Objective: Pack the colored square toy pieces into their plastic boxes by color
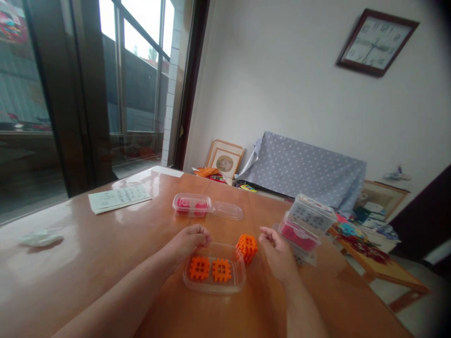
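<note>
A clear plastic container [214, 287] sits on the table in front of me. Two flat orange square building pieces with notched edges and grid holes lie side by side in it, a left piece [199, 268] and a right piece [221, 270]. My left hand [192, 240] hovers over its far left rim, fingers curled together with nothing visible in them. A stack of similar orange pieces [247, 248] stands just beyond the container's right end. Close to the right of that stack, my right hand [276, 251] has its fingers slightly apart and bent, holding nothing visible.
Farther back stands an open clear box [192, 205] of pinkish-red pieces, its lid [228, 211] folded out rightward. Stacked plastic boxes [305, 223] are beyond my right hand. Papers [120, 199] and a pale packet [41, 238] lie at left on the wooden table [105, 253].
</note>
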{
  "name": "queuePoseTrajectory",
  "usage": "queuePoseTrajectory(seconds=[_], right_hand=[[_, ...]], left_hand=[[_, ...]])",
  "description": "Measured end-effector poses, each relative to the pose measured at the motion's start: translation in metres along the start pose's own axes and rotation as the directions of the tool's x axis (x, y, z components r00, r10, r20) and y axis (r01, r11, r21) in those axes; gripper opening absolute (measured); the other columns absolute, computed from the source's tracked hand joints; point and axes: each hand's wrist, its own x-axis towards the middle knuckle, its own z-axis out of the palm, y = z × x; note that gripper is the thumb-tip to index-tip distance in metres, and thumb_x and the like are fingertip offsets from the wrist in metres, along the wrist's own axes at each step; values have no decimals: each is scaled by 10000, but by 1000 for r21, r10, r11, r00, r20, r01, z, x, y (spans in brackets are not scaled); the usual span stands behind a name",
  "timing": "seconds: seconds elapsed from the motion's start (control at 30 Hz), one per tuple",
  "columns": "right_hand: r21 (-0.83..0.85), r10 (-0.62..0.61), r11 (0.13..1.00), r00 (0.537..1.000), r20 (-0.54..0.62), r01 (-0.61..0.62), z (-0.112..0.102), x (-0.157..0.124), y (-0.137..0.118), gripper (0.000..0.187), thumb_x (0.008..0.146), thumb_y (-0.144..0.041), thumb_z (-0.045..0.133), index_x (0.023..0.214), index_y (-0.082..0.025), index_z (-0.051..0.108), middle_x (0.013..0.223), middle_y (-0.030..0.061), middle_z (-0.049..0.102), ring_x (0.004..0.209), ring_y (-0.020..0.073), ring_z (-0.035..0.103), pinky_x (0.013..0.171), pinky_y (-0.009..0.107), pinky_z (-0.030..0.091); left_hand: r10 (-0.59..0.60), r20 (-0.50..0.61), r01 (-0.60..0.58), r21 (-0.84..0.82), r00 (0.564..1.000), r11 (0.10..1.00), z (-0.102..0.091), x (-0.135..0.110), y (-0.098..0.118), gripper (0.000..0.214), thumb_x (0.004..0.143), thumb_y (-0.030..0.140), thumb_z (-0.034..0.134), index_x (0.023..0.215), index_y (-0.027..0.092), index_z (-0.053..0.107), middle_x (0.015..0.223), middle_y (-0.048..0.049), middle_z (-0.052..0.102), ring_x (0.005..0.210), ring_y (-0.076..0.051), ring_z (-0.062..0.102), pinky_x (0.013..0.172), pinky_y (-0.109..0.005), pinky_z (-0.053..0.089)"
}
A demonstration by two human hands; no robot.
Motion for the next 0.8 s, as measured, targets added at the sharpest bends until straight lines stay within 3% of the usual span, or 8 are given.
queuePoseTrajectory(seconds=[0.13, 0.3, 0.43, 0.8], right_hand=[[92, 65, 993, 990, 121, -76, 0, 1, 12, 606, 833, -417, 635, 1405, -230, 566, 1468, 110, 572, 1341, 294, 534, 1071, 436, 448], [71, 108, 989, 951, 291, -134, 5, -2, 13, 674, 796, -349, 673, 1444, -224, 532, 1540, 96, 509, 1442, 278, 441, 1192, 458, 337], [57, 82, 993, 950, 301, -104, 4, -1, 17, 608, 796, -353, 686, 1380, -215, 587, 1497, 99, 552, 1442, 280, 440, 1220, 475, 287], [75, 109, 988, 959, 263, -133, -3, 0, 13, 584, 758, -476, 740, 1273, -221, 631, 1505, 126, 527, 1391, 352, 480, 1138, 535, 387]], left_hand=[[-1, -4, 1, 0, 1000, 1000, 0, 0, 0, 125, 682, 205, 624, 800, 164, 620, 829, -48, 729, 770, -171, 623, 763, -291, 441], [6, -2, -6, -8, 1000, 1000, -2, 0, -1, 133, 684, 209, 632, 808, 162, 628, 831, -53, 730, 772, -176, 628, 758, -291, 442], [2, -2, -2, 17, 1000, 1000, -3, 1, -3, 134, 689, 206, 625, 817, 165, 634, 841, -46, 727, 772, -170, 625, 748, -284, 441], [-1, 7, 1, 10, 1000, 1000, -3, 1, -1, 135, 702, 220, 630, 827, 169, 635, 841, -42, 725, 779, -169, 630, 756, -284, 445]])
